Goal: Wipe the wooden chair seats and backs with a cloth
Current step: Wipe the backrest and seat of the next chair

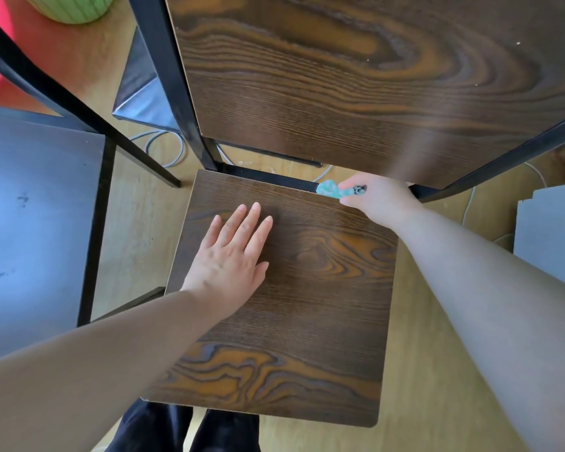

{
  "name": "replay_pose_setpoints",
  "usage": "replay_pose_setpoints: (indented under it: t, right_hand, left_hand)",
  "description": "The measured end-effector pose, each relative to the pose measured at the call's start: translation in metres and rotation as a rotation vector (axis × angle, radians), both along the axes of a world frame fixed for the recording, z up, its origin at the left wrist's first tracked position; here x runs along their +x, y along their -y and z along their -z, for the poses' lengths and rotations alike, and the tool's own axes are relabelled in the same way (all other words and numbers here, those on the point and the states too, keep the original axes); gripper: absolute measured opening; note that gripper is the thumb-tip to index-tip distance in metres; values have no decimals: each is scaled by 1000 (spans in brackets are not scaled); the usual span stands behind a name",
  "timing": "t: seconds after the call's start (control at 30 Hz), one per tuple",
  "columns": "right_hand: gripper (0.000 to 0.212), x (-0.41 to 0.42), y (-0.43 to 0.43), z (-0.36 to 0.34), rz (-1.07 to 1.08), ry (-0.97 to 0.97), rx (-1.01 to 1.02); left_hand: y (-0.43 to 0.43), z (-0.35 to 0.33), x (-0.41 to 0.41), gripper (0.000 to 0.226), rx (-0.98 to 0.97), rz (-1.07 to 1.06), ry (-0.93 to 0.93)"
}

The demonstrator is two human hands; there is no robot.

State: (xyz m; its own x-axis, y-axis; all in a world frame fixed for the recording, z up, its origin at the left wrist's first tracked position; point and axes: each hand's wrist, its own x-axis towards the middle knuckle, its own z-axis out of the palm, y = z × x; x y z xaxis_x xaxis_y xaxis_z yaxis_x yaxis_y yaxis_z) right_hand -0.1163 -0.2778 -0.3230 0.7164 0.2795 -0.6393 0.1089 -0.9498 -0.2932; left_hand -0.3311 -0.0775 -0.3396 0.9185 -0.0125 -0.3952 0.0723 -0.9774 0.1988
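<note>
Near: left hand (232,256) flat on seat (307,321), left of its centre, fingers straight, holding nothing. Far right corner of seat: right hand (377,199), fingers curled round bunched cloth (329,189), which pokes left along the seat's rear edge. Just beyond that edge the back (356,86) rises; right hand is nearer.

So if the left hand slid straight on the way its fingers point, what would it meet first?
The left hand, flat on the seat, would probably reach the black crossbar at its rear edge, just left of the cloth the right hand holds.
</note>
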Motion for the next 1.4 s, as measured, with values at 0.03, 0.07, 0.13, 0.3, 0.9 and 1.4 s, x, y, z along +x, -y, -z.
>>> replay_pose_setpoints:
  t: [0.03, 0.07, 0.13, 0.3, 0.9, 1.4]
  right_hand:
    - [28, -1, 0, 1, 10, 11, 10]
    - [26, -1, -1, 2, 22, 12, 11]
    - [25, 0, -2, 3, 51, 0, 11]
    - [24, 0, -2, 5, 155, -40, 76]
    - [28, -36, -168, 22, -74, 0, 188]
    - [24, -50, -180, 23, 122, 97, 264]
  left_hand:
    - [0, 1, 0, 68, -2, 1, 2]
    - [-1, 1, 0, 68, -5, 0, 2]
    - [-3, 2, -1, 68, -14, -6, 7]
    - [-7, 4, -2, 68, -25, -13, 30]
    - [-52, 12, -34, 69, -42, -93, 0]
    - [-67, 4, -35, 68, -38, -113, 70]
